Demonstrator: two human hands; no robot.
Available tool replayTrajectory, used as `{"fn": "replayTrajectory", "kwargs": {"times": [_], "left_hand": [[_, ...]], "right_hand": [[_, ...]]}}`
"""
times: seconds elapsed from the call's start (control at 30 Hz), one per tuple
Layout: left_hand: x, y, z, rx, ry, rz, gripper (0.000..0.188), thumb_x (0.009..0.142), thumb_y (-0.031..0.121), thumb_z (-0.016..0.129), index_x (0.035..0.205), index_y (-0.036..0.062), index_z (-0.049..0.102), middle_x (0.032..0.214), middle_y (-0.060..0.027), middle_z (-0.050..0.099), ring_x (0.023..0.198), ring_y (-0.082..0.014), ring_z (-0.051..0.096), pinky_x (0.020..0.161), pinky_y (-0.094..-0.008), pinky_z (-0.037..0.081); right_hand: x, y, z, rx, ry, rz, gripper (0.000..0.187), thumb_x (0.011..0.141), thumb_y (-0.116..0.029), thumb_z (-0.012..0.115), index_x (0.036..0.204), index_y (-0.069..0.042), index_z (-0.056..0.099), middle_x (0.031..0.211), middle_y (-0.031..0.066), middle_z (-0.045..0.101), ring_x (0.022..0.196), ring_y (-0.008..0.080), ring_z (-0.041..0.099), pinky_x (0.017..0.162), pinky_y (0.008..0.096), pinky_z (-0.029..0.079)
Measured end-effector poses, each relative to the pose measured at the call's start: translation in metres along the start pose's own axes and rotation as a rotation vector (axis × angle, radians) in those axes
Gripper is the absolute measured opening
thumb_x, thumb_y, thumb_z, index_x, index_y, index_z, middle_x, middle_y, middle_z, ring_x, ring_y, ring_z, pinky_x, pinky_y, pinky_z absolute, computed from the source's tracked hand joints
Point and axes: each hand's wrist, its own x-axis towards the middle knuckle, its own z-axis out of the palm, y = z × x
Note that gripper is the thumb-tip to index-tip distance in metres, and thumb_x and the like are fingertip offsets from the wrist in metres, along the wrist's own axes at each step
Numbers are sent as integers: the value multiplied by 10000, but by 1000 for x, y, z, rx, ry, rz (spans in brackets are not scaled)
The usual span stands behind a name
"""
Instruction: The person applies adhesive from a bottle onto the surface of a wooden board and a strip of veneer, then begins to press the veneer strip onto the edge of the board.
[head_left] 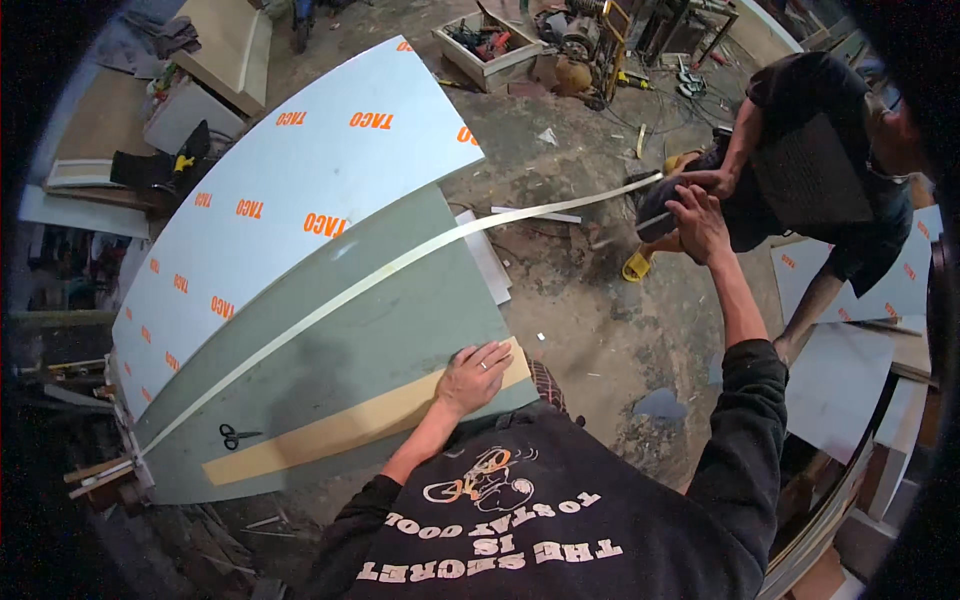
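Edge-banding strip [400, 265] runs diagonally, lower-left to upper-right, across green panel [380, 330]. Right hand [698, 222] grip pinches its far end; left hand [478, 375] flat, fingers spread, on panel.

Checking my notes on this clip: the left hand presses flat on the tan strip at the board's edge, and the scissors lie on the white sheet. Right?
Not quite. In the head view the scissors lie on the green board, not the white sheet. The left hand does press flat on the tan strip.
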Motion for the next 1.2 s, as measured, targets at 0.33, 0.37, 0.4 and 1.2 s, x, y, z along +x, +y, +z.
{"fn": "replayTrajectory", "kwargs": {"times": [0.33, 0.37, 0.4, 1.2], "left_hand": [[1, -1, 3, 79, -157, 14, 459, 836, 162, 603, 1295, 175, 595, 1453, 17, 494, 1355, -164, 421, 1103, -396, 320], [1, -3, 3, 98, -166, 27, 470, 837, 164, 603, 1307, 171, 583, 1460, 12, 486, 1359, -167, 414, 1104, -395, 318], [0, -4, 5, 110, -176, 42, 482, 839, 167, 602, 1319, 168, 571, 1467, 6, 477, 1364, -169, 407, 1106, -395, 316], [-8, -20, 27, 195, -75, 96, 446, 867, 296, 568, 1299, 185, 583, 1492, 8, 456, 1404, -157, 366, 1198, -429, 152]], "right_hand": [[-27, -110, -57, 338, -112, -159, 218, 835, -164, 629, 1053, -153, 637, 1036, 96, 621, 922, 326, 644, 790, 445, 517], [-40, -136, -50, 501, -96, -74, 229, 841, -159, 624, 1069, -139, 631, 1022, 122, 630, 900, 347, 652, 750, 453, 527], [-56, -164, -35, 659, -83, 17, 240, 848, -155, 620, 1085, -125, 626, 1007, 148, 639, 878, 367, 661, 711, 461, 537], [-125, -344, -75, 1237, -433, 470, 436, 929, -116, 526, 1354, -15, 526, 1026, 292, 647, 965, 444, 632, 838, 443, 500]]}}
